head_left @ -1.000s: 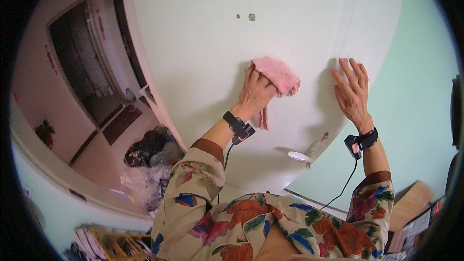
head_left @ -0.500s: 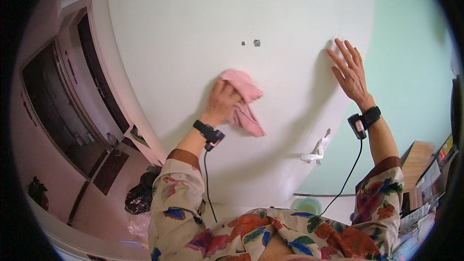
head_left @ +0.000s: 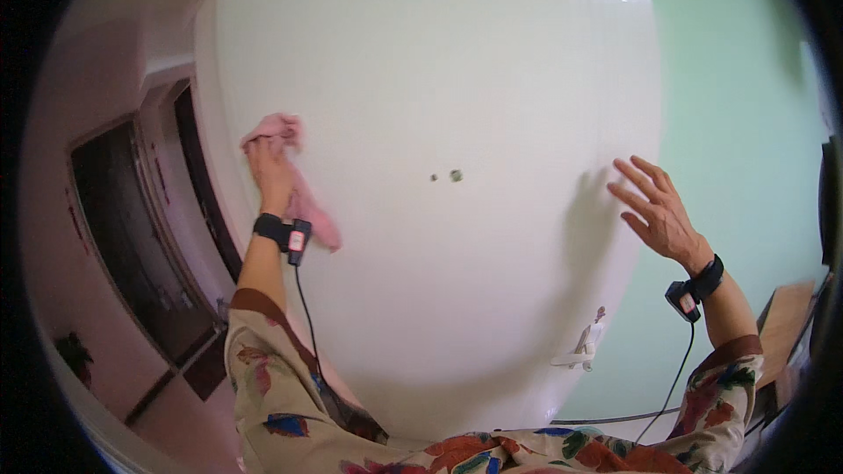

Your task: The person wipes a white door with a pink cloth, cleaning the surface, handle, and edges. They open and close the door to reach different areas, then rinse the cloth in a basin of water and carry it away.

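Observation:
A pink cloth (head_left: pixel 312 211) lies against the left part of a white door (head_left: pixel 421 281). My left hand (head_left: pixel 272 174) presses it there, with folds showing above the fingers and a loose end hanging to the right of the wrist. Near the door's right edge, my right hand (head_left: pixel 660 215) is spread with nothing in it, its fingertips at or close to the surface. Below that hand sits a white door handle (head_left: pixel 580 353). Two small dark marks (head_left: pixel 445 176) show mid-door. Each wrist wears a black strap with a small cabled device.
Left of the door is a hallway with a dark doorway (head_left: pixel 132 237) and a potted plant (head_left: pixel 74 356). A pale green wall (head_left: pixel 729 167) stands at the right. A wooden board (head_left: pixel 784 333) leans at the lower right.
My left hand has carried the pink cloth leftward across the door, close to its left side. The view has tilted upward, so the marks and handle appear lower. My right hand stays spread by the right edge.

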Action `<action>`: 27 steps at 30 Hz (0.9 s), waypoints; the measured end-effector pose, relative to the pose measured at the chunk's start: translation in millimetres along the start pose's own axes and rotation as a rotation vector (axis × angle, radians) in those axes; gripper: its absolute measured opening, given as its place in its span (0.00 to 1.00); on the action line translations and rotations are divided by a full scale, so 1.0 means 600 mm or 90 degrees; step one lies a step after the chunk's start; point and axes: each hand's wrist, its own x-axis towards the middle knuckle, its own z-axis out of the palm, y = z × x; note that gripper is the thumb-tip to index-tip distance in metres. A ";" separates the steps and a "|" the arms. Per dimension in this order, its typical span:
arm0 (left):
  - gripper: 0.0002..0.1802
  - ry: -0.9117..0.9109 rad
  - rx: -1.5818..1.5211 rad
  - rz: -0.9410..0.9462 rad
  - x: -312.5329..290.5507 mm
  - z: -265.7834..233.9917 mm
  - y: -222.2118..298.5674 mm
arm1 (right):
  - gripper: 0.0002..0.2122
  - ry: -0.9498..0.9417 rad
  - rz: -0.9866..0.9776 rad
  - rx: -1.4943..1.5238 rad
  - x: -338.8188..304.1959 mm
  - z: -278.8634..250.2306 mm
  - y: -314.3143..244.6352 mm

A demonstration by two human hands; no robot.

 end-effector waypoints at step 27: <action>0.17 0.040 -0.341 0.603 0.148 0.226 0.697 | 0.22 0.612 0.238 0.023 0.274 0.001 0.194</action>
